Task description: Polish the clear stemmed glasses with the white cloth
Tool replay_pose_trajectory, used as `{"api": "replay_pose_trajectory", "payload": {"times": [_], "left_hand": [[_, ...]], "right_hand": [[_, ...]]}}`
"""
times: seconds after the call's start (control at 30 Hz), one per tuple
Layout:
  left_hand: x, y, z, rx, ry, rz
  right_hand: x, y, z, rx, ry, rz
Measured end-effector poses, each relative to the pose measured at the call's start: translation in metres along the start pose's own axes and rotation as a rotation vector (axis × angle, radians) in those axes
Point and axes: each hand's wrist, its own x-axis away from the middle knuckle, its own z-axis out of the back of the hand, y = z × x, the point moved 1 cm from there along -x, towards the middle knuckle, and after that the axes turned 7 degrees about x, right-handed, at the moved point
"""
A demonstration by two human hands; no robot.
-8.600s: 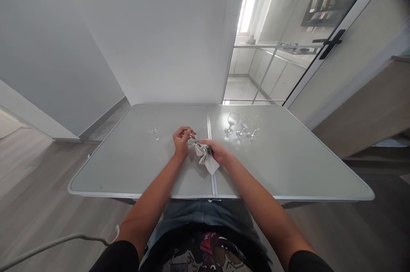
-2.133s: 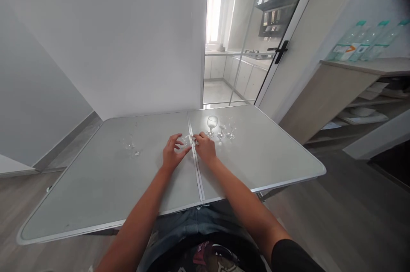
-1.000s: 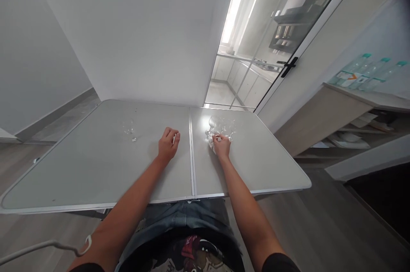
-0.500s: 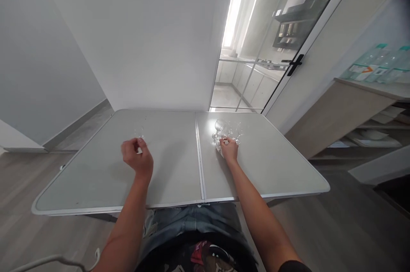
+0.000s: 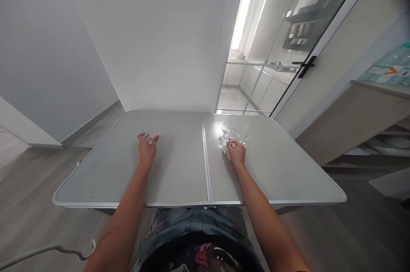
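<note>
My left hand (image 5: 147, 149) is on the left half of the table, thumb and fingers apart around the near side of a small clear glass (image 5: 147, 130). Whether the fingertips touch that glass I cannot tell. On the right half, my right hand (image 5: 237, 152) pinches a clear wine glass (image 5: 225, 149), which looks tilted and is partly covered by the fingers. Just beyond it stands a cluster of several clear stemmed glasses (image 5: 226, 128), whose outlines overlap and are faint.
The pale folding table (image 5: 179, 165) has a metal seam down its middle and a metal rim. Behind it rise a white wall (image 5: 166, 50) and a glass door with a black handle (image 5: 306, 66). Water bottles (image 5: 387, 69) stand on a shelf unit at right.
My left hand has turned, spread its fingers and reached forward to the small glass. The right hand keeps its pinch by the cluster. The whole view has shifted slightly.
</note>
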Motion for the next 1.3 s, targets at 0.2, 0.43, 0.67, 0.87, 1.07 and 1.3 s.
{"api": "replay_pose_trajectory", "payload": {"times": [0.2,0.43,0.67,0.87,1.07,1.3], "left_hand": [[0.005,0.014,-0.034,0.01,-0.083,-0.261],[0.079,0.05,-0.092,-0.188,-0.282,-0.732],[0.09,0.048,-0.096,-0.23,-0.274,-0.903],[0.088,0.043,-0.089,-0.217,-0.302,-0.881],[0.088,0.04,-0.09,-0.218,-0.325,-0.849],[0.085,0.039,-0.088,-0.256,-0.325,-0.817]], "right_hand": [[0.0,0.002,-0.002,0.0,-0.02,0.009],[0.0,0.003,-0.004,0.005,-0.029,-0.011],[0.004,0.0,0.003,-0.04,-0.037,-0.095],[0.028,0.001,0.008,0.174,-0.032,0.059],[0.052,-0.01,0.027,0.15,-0.035,0.155],[0.045,-0.051,0.02,-0.653,-0.366,-0.031]]}}
